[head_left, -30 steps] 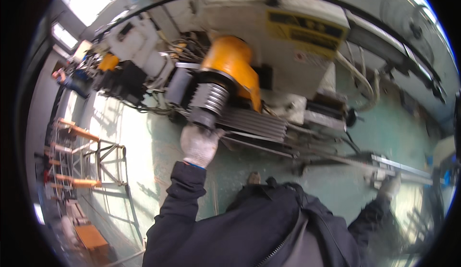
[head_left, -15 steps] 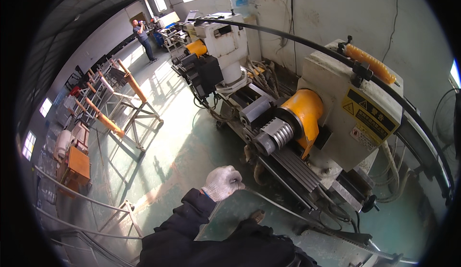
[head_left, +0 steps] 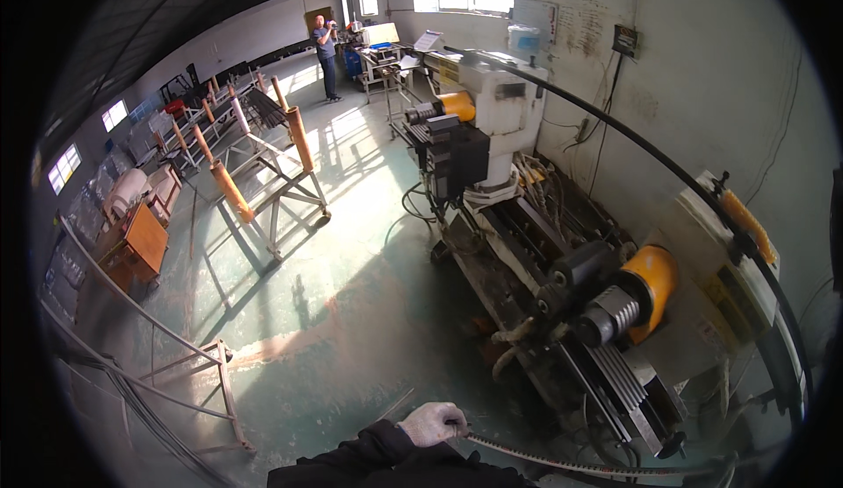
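My left hand [head_left: 434, 424], in a white knitted glove and dark sleeve, is at the lower middle. Its fingers are closed on the end of a thin strip marked like a tape measure [head_left: 562, 464]. The strip runs off to the right, low in front of the near machine, and its far end cannot be made out. That machine carries a ribbed metal cylinder [head_left: 606, 314] and a yellow guard [head_left: 652, 290]. My right hand does not show.
A long black bar [head_left: 650, 150] crosses above the machines. Behind stands a second machine [head_left: 500, 93]. Left are a metal rack with orange rollers [head_left: 230, 191], an orange-brown cabinet [head_left: 136, 244] and a metal frame [head_left: 226, 391]. A person [head_left: 326, 56] stands far back.
The view has swung, so the machines sit farther right and lower. My left hand is lower in the picture, still gripping the strip.
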Action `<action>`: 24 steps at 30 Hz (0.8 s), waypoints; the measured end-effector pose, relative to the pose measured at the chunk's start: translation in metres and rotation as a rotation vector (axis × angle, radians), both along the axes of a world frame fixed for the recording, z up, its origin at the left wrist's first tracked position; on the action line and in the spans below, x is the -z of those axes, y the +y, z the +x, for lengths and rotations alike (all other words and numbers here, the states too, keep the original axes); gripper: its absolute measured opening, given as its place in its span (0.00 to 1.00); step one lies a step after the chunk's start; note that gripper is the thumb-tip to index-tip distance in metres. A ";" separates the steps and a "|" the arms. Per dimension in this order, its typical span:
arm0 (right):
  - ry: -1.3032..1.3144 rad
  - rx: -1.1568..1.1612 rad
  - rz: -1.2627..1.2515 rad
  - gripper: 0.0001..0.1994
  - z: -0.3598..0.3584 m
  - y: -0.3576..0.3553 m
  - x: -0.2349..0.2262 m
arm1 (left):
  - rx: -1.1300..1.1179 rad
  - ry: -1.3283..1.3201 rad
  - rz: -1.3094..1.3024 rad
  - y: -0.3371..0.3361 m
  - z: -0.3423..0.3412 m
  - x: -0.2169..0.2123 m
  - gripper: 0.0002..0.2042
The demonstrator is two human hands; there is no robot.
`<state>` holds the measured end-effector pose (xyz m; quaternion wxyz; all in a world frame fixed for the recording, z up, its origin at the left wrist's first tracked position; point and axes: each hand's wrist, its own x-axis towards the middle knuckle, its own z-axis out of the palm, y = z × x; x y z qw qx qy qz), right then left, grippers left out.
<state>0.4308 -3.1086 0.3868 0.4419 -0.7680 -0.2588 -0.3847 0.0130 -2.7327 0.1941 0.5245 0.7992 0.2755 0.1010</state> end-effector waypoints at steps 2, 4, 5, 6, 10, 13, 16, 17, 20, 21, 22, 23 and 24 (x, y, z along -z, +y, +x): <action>0.158 -0.033 0.048 0.22 -0.033 0.055 0.005 | -0.044 -0.040 -0.214 0.014 -0.031 0.022 0.08; 0.163 -0.100 -0.019 0.18 -0.069 0.119 0.010 | -0.037 0.017 -0.269 0.040 -0.070 0.036 0.10; 0.081 -0.156 -0.123 0.16 -0.086 0.151 0.012 | -0.073 0.044 -0.334 0.053 -0.090 0.042 0.11; -0.004 -0.214 -0.231 0.15 -0.100 0.183 0.014 | -0.115 0.019 -0.337 0.068 -0.112 0.046 0.11; 0.442 -0.585 0.212 0.10 -0.165 0.318 0.037 | -0.304 0.081 -0.317 0.127 -0.195 0.042 0.13; 0.055 -0.543 -0.219 0.11 -0.201 0.398 0.020 | -0.411 0.094 -0.374 0.173 -0.244 0.036 0.14; 0.717 -0.783 0.029 0.14 -0.246 0.485 0.010 | -0.528 0.081 -0.470 0.209 -0.277 0.043 0.20; 0.717 -0.796 -0.048 0.17 -0.257 0.512 0.006 | -0.559 0.037 -0.461 0.217 -0.286 0.048 0.23; 0.488 -0.794 -0.232 0.17 -0.292 0.600 0.014 | -0.564 0.008 -0.469 0.249 -0.303 0.071 0.17; 0.783 -0.822 -0.110 0.16 -0.304 0.626 0.019 | -0.585 -0.033 -0.507 0.262 -0.306 0.080 0.15; 0.734 -0.777 -0.141 0.16 -0.315 0.655 0.025 | -0.603 -0.057 -0.524 0.276 -0.307 0.088 0.14; 0.716 -0.855 -0.198 0.18 -0.320 0.683 0.026 | -0.621 -0.080 -0.539 0.293 -0.309 0.094 0.13; 0.699 -0.933 -0.253 0.19 -0.326 0.711 0.028 | -0.637 -0.101 -0.552 0.316 -0.312 0.099 0.12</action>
